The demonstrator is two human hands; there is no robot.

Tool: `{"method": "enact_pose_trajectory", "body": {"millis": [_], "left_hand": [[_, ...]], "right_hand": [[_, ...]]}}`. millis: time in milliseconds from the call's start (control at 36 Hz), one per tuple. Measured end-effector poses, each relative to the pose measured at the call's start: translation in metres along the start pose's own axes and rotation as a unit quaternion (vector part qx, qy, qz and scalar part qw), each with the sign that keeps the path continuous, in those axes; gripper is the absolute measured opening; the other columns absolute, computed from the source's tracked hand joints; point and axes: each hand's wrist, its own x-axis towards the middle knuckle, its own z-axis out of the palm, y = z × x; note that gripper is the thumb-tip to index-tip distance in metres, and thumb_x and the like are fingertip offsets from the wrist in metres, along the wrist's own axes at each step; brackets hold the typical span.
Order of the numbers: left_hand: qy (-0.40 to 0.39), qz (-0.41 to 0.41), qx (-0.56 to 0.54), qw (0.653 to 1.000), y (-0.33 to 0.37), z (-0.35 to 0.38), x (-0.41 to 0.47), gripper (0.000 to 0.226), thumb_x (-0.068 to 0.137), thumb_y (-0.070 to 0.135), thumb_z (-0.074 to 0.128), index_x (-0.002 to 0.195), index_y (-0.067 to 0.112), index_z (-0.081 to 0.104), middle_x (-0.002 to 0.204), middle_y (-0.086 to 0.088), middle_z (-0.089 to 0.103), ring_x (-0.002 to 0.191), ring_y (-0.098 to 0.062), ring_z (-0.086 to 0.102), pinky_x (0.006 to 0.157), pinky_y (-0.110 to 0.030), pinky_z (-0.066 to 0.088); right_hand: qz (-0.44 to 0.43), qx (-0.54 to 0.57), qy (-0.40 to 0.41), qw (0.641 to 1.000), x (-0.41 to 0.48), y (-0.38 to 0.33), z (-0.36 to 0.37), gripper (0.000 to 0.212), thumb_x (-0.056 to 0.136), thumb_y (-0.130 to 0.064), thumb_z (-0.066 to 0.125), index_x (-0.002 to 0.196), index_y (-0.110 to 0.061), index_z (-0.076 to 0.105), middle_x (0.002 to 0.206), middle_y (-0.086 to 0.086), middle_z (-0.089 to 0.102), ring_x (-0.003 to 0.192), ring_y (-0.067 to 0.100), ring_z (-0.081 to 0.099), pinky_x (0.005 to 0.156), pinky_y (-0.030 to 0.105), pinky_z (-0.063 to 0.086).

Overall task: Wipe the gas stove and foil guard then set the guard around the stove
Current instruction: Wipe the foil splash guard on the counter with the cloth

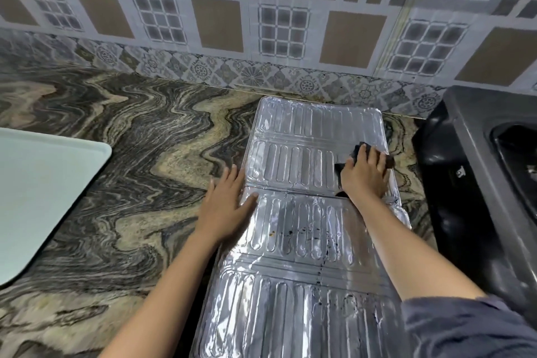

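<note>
While left hand (229, 206) lies open bracing foil guard (293, 241), right hand (364, 174) presses dark cloth (353, 154): wiping step; near stained panels likely next

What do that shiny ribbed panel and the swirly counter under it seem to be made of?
The foil guard looks like thin embossed aluminium foil: mirror-bright, ribbed, with creased folds between panels and dark specks. The countertop looks like polished stone, perhaps granite or marble, going by its wavy black and tan veins and light sheen.
</note>
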Motion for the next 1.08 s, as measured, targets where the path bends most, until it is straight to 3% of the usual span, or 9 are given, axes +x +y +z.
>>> {"method": "enact_pose_trajectory", "body": {"millis": [111, 194, 333, 556, 667, 889, 1000, 1083], "left_hand": [[-0.021, -0.002, 0.033, 0.999, -0.002, 0.008, -0.012, 0.075, 0.088, 0.063, 0.015, 0.148, 0.023, -0.004, 0.155, 0.002, -0.012, 0.146, -0.015, -0.01, 0.113, -0.033, -0.014], [-0.011, -0.001, 0.037, 0.999, -0.002, 0.009, -0.013, 0.07, 0.093, 0.06, 0.017, 0.149, 0.023, -0.004, 0.157, 0.003, -0.01, 0.145, -0.012, -0.01, 0.115, -0.033, -0.011], [-0.002, 0.001, 0.057, 0.998, -0.005, 0.014, -0.014, 0.068, 0.094, 0.059, 0.015, 0.148, 0.023, -0.005, 0.157, 0.003, -0.009, 0.145, -0.01, -0.01, 0.12, -0.035, -0.004], [0.025, -0.001, 0.045, 0.999, -0.006, 0.017, -0.015, 0.066, 0.094, 0.058, 0.015, 0.149, 0.024, -0.002, 0.158, 0.006, -0.008, 0.144, -0.006, -0.01, 0.118, -0.031, -0.007], [0.025, -0.007, 0.05, 0.998, -0.006, 0.017, -0.014, 0.066, 0.095, 0.057, 0.015, 0.149, 0.023, -0.003, 0.157, 0.006, -0.008, 0.144, -0.006, -0.011, 0.119, -0.03, -0.007], [0.028, -0.017, 0.065, 0.997, -0.004, 0.019, -0.014, 0.067, 0.094, 0.057, 0.012, 0.149, 0.023, -0.005, 0.157, 0.007, -0.01, 0.144, -0.005, -0.012, 0.119, -0.031, -0.007], [0.024, -0.021, 0.073, 0.997, -0.003, 0.019, -0.014, 0.067, 0.094, 0.058, 0.011, 0.149, 0.023, -0.005, 0.157, 0.006, -0.011, 0.144, -0.006, -0.013, 0.12, -0.033, -0.004], [0.024, -0.022, 0.07, 0.997, -0.003, 0.02, -0.014, 0.067, 0.094, 0.058, 0.01, 0.149, 0.023, -0.005, 0.157, 0.006, -0.012, 0.144, -0.006, -0.013, 0.121, -0.034, -0.003]], "right_hand": [[0.031, 0.005, -0.008, 0.999, -0.008, -0.021, 0.008, 0.054, 0.096, -0.029, 0.031, 0.147, -0.015, 0.018, 0.158, 0.007, 0.01, 0.145, 0.028, 0.001, 0.117, 0.049, 0.003], [0.017, -0.002, -0.022, 1.0, -0.013, -0.039, 0.016, 0.057, 0.096, -0.031, 0.032, 0.147, -0.014, 0.015, 0.158, 0.009, 0.008, 0.145, 0.028, 0.0, 0.116, 0.048, 0.0], [-0.049, -0.013, -0.043, 0.998, -0.022, -0.073, 0.031, 0.058, 0.096, -0.034, 0.032, 0.147, -0.013, 0.015, 0.158, 0.008, 0.009, 0.145, 0.028, 0.001, 0.117, 0.047, -0.002], [-0.189, -0.019, -0.096, 0.977, -0.032, -0.125, 0.05, 0.06, 0.096, -0.038, 0.033, 0.148, -0.017, 0.013, 0.158, 0.003, 0.007, 0.145, 0.024, -0.001, 0.118, 0.044, 0.0], [-0.291, -0.042, -0.129, 0.947, -0.03, -0.138, 0.057, 0.06, 0.096, -0.041, 0.032, 0.148, -0.02, 0.012, 0.158, 0.001, 0.007, 0.145, 0.022, 0.001, 0.118, 0.043, 0.001], [-0.485, -0.073, -0.207, 0.847, -0.015, -0.122, 0.044, 0.062, 0.096, -0.047, 0.034, 0.148, -0.024, 0.01, 0.158, -0.004, 0.007, 0.146, 0.015, 0.001, 0.117, 0.036, 0.004], [-0.529, -0.074, -0.25, 0.807, -0.006, -0.107, 0.034, 0.063, 0.094, -0.048, 0.039, 0.148, -0.027, 0.012, 0.158, -0.006, 0.008, 0.146, 0.014, 0.001, 0.118, 0.036, 0.004], [-0.525, -0.064, -0.274, 0.803, -0.006, -0.094, 0.022, 0.063, 0.094, -0.046, 0.042, 0.147, -0.027, 0.015, 0.157, -0.008, 0.009, 0.145, 0.011, 0.001, 0.117, 0.033, 0.004]]}}
